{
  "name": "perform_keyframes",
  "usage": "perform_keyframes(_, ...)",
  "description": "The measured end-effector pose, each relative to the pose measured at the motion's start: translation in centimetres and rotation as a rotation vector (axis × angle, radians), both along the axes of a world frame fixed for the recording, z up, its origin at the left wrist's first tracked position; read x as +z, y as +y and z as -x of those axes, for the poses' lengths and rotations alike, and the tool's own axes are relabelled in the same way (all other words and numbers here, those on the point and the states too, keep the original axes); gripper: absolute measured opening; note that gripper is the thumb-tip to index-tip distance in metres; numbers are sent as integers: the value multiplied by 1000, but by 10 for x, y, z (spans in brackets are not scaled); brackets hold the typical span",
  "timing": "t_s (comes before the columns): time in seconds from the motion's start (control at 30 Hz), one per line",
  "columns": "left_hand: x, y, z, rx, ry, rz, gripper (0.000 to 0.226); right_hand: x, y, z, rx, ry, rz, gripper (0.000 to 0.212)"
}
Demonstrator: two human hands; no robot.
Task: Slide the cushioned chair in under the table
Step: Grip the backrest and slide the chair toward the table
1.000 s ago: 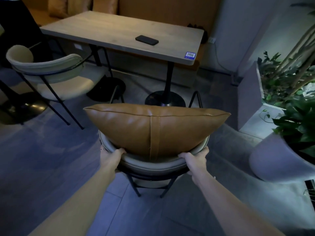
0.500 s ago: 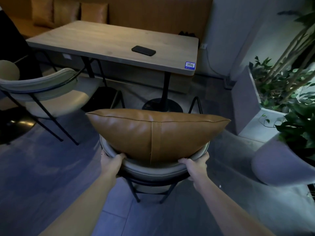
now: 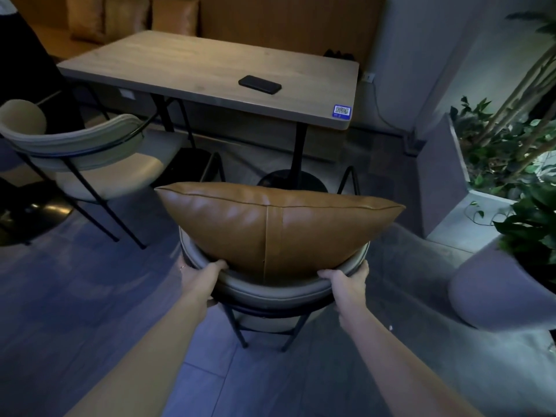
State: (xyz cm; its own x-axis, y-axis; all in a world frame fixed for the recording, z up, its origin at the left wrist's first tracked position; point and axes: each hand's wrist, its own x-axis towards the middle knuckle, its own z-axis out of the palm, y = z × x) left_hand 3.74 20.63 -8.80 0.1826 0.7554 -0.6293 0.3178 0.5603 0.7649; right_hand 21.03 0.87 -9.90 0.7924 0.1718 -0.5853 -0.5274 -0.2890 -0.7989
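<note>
Between the two outstretched arms stands the cushioned chair (image 3: pixel 272 293), its curved grey backrest nearest the camera and a brown leather cushion (image 3: pixel 276 227) propped upright against the inner face of that backrest. Each hand makes a closed grip on the backrest's top edge: the left hand (image 3: pixel 197 273) is wrapped over the rim at the left of the cushion's lower edge, the right hand (image 3: pixel 346 281) at the right, fingers curled inward over the padding. Beyond the chair is the tabletop (image 3: pixel 195 64), with a dark phone (image 3: pixel 259 84) lying on it and a blue sticker (image 3: pixel 342 111) at its near right corner. The table's black pedestal base (image 3: pixel 293 180) shows just past the cushion. A second chair (image 3: pixel 78 155) stands at the left, well apart, with bare floor (image 3: pixel 75 296) between. A planter (image 3: pixel 445 176) with green leaves sits to the right.
</note>
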Motion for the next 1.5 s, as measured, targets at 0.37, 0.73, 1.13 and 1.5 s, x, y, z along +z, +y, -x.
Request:
perform_keyframes(0.37,-7,4,-6,11,28,-1,65,5,2,-18,50,89,-6,112)
perform_keyframes(0.73,-11,10,-9,4,91,-98,66,4,10,-18,7,83,-23,104)
perform_keyframes(1.13,-15,14,-10,23,44,-102,76,-2,11,-19,-49,65,-50,83)
perform_keyframes(1.5,-13,40,-10,24,66,-105,51,-6,24,-13,-51,58,-92,84)
